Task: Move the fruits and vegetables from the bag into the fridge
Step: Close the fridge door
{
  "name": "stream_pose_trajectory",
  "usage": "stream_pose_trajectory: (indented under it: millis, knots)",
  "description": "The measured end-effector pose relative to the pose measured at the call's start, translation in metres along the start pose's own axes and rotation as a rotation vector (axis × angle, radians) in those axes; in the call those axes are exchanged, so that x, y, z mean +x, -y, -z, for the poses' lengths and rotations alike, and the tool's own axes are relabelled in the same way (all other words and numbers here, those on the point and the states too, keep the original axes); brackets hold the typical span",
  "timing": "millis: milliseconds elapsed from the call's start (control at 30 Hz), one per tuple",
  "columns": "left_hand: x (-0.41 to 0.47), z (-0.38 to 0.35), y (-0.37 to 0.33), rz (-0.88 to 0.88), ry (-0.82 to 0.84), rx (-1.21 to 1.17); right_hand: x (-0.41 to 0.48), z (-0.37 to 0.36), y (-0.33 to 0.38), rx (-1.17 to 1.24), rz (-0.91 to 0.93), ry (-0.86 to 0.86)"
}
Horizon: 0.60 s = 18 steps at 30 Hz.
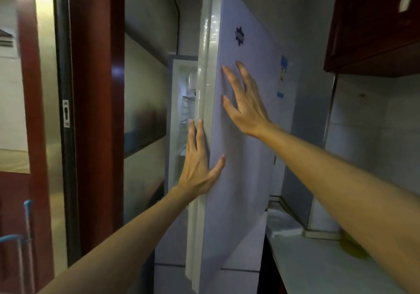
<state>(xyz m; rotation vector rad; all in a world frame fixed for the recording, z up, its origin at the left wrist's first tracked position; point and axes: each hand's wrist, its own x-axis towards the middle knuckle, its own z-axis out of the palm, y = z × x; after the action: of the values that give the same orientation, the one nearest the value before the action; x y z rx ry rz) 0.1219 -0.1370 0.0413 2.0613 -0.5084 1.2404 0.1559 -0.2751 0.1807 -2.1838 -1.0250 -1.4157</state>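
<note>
The left hand presses the tall pale-lilac fridge door at its free edge (door ajar); the right hand lies flat higher up; both grips wide, fingers straight.

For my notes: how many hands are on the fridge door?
2. The left hand lies along the edge of the door, thumb on its front. The right hand is spread on the front, higher up. No other hand shows.

The room is dim; bright light glows at the left; glare shines on the fridge door; the edges look blurry and bent.
</note>
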Motion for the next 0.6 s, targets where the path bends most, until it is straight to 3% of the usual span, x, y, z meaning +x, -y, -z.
stream_pose_trajectory:
  millis: [333, 600]
  knots:
    - [0.010, 0.008, 0.078, 0.017, -0.067, -0.092, 0.037, -0.105, 0.018, 0.073, 0.012, -0.132]
    - [0.027, 0.016, 0.143, 0.055, -0.070, -0.192, 0.061, -0.169, 0.017, -0.072, 0.048, -0.083]
